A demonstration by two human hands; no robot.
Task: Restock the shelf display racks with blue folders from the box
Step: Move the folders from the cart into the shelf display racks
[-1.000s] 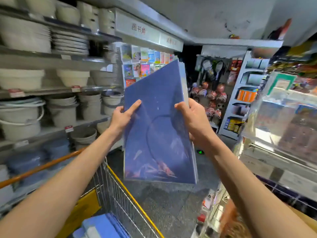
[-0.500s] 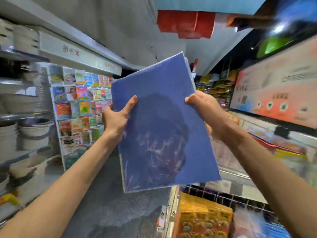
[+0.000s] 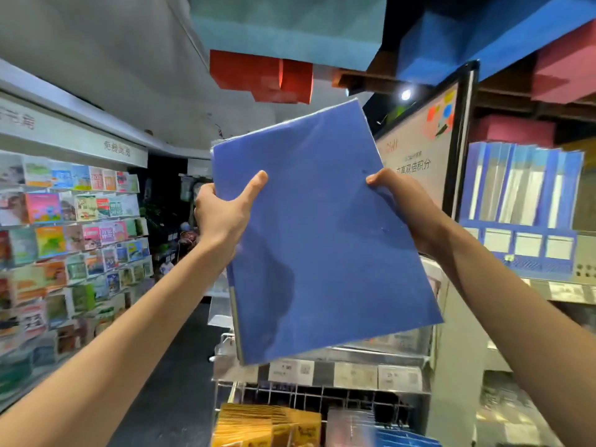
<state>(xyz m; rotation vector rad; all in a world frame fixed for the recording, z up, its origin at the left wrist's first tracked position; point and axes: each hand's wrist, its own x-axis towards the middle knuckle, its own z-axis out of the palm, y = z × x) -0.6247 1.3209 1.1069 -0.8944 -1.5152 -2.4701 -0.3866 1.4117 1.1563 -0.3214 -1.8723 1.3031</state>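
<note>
Where the aisle opens ahead of us, the card rack (image 3: 74, 227) fills the left side, its tiers packed with coloured cards. Next in size, the pack of blue folders (image 3: 322, 246) is raised at centre, wrapped in clear film, its face toward us and its right top corner higher than the left. It touches no shelf and hangs in front of the wire rack (image 3: 309, 395) below. On the right, the display rack (image 3: 519, 195) carries upright blue folders, well apart from the pack. A framed sign (image 3: 419, 156) stands between them. Yellow packs (image 3: 267, 424) lie in the wire rack. We grip the pack at both side edges, above its middle. The left hand (image 3: 222, 214) clamps the left edge, left thumb (image 3: 254, 185) on the front face, fingers hidden behind. The right hand (image 3: 406, 204) clamps the right edge likewise, right thumb (image 3: 375, 180) in front. Price labels (image 3: 354, 375) line the shelf edge beneath.
</note>
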